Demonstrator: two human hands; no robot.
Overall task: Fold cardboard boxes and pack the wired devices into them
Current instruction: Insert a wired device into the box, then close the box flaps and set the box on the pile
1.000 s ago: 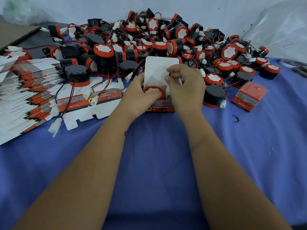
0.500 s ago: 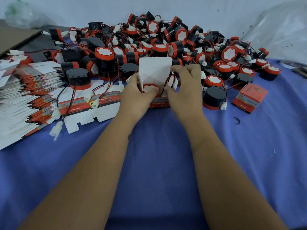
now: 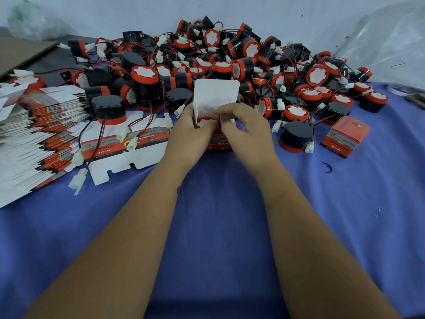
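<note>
Blue-covered worktop [image 3: 218,226]: left hand [image 3: 188,134] is gripping the open box [image 3: 216,97] with a wired device [image 3: 204,120] sitting inside, right hand [image 3: 248,132] is pinching a side flap, both just before the device pile [image 3: 230,65].

Legible markings:

1. Flat unfolded carton [image 3: 128,143], lying left of the hands: "QTT-1PC" in black on its red band; above it a white line ending "...eversing Horn", the start covered by wires.
2. Closed red box [image 3: 345,137], standing right of the hands: "QTT-1PC" on its near face; smaller print above too blurred to read.
3. Open box [image 3: 218,143] between the hands: one white line, only "...eversing Horn" partly legible.
</note>
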